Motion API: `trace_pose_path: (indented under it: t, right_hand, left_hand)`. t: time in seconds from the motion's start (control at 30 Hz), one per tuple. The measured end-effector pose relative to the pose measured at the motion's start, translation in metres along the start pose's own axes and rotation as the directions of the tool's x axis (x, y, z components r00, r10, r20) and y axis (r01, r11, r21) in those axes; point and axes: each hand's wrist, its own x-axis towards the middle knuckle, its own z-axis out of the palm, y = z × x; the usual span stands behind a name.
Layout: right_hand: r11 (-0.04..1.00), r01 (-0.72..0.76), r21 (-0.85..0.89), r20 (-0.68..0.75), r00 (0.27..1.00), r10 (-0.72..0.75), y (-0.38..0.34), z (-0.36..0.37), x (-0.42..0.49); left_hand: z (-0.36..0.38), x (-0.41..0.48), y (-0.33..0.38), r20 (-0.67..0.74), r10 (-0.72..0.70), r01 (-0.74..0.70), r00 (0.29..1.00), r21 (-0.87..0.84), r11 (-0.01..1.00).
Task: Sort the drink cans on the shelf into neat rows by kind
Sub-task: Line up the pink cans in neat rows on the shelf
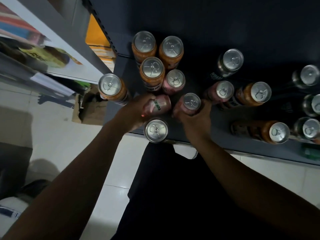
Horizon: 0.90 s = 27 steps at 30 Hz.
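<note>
Counting fifteen drink cans point(174, 80) on the dark shelf point(195, 80): six orange cans point(152, 71), four pink, four black cans point(232, 60), plus one front can point(156, 130) at the near edge showing only a silver lid, kind impossible to tell. Grouped loosely, not in rows: three orange close together at the back left with one pink just beside them, a fourth orange point(110, 86) out at the left edge, two more orange toward the right, one point(259, 92) just beside a right-side pink can point(223, 90), the other point(277, 132) near the front. Black ones kept mostly to the far right, three ranged down the right edge, one alone toward the back. Sitting on the pale tiled floor point(52, 129) below the shelf's left end: an open cardboard box point(90, 110), contents too dark to make out. Left hand point(136, 110) wrapped round a pink Mirinda can point(160, 105), fingers curled on it, can tipped over, label side up. Right hand point(195, 116) clamped round a second pink can point(191, 103), upright, lid showing above the fingers, near the tipped one, with a dark gap between the two.
</note>
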Motion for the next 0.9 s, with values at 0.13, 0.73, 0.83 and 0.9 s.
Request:
trace_pose_path:
  t: [0.13, 0.73, 0.83, 0.9]
  right_hand:
    - [0.998, -0.017, 0.054, 0.037, 0.999, 0.015, 0.0, -0.006, 0.001]
    - [0.982, 0.059, 0.178, 0.083, 0.994, -0.075, -0.057, -0.038, -0.044]
    - [0.983, 0.055, 0.174, 0.079, 0.994, -0.07, -0.065, -0.043, -0.052]
    - [0.981, 0.049, 0.19, 0.063, 0.996, -0.062, -0.072, -0.046, -0.057]
  left_hand:
    - [-0.001, 0.011, -0.008, 0.05, -0.045, 0.041, 0.998, 0.081, 0.996]
    - [-0.037, -0.072, 0.052, -0.171, -0.151, 0.133, 0.974, -0.112, 0.985]
    - [-0.042, -0.091, 0.063, -0.219, -0.22, 0.168, 0.951, -0.233, 0.958]
    - [-0.051, -0.103, 0.073, -0.262, -0.261, 0.176, 0.929, -0.307, 0.935]
